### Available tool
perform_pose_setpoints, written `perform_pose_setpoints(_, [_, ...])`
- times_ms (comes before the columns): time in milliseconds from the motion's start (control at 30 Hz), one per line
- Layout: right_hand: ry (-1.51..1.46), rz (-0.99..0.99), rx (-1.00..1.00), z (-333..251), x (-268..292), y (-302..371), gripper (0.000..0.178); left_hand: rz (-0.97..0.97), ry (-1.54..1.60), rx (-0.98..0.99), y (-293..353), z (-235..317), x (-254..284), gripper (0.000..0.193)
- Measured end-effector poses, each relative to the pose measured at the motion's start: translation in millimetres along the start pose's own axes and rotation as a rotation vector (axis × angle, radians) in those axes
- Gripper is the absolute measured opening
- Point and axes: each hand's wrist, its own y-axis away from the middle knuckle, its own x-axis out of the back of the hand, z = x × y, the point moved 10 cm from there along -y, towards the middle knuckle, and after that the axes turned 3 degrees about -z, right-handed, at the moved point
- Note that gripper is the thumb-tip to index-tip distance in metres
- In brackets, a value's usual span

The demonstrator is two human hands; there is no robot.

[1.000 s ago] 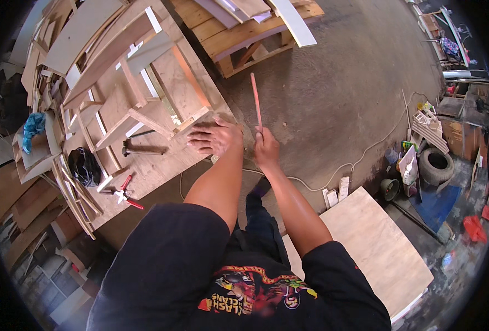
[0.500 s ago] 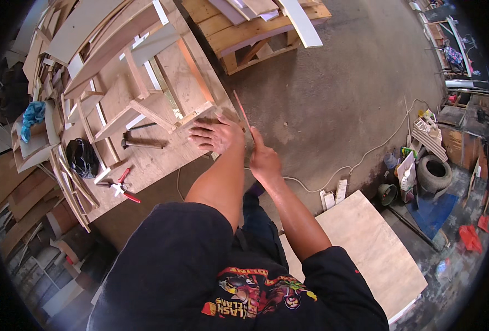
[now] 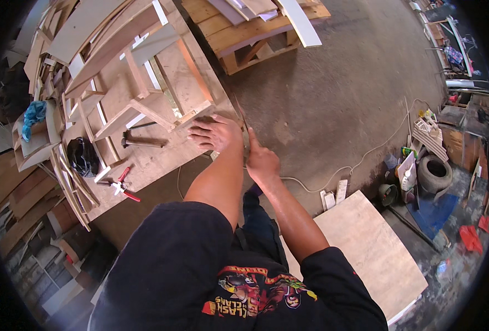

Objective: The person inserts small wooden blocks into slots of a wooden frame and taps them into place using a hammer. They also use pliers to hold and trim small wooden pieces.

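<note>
My left hand lies flat with fingers apart near the corner of the plywood worktable, beside the end of a wooden frame. In my right hand, just off the table's right edge, is a thin, long tool that looks like a handsaw seen edge-on. Its blade points away from me along that edge. My fist hides the handle, and whether the blade touches wood cannot be seen. Left of my left hand lie a hammer and red-handled pliers.
A pallet-like wooden stand with boards is ahead. To my right lie a plywood sheet, a pale cable on the floor and a tyre. A black plastic bag sits at the table's left, near stacked offcuts.
My right hand has shifted slightly left, and the blade appears at a slightly different angle. My left hand stays almost in place on the table.
</note>
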Motion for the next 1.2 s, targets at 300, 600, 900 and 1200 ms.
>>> perform_pose_setpoints(300, [0.094,-0.057,0.010,1,-1,-1,0.075,0.098,-0.086,0.033,1,2,-3,0.074])
perform_pose_setpoints(600, [0.086,-0.084,0.042,-5,1,-3,0.071,0.118,-0.165,0.053,3,5,2,0.074])
perform_pose_setpoints(900, [0.100,-0.051,0.029,-3,8,1,0.070,0.026,-0.184,0.078,4,7,2,0.074])
perform_pose_setpoints(1200, [0.101,-0.063,0.049,-5,9,-3,0.076,0.011,-0.198,0.079,2,5,5,0.074])
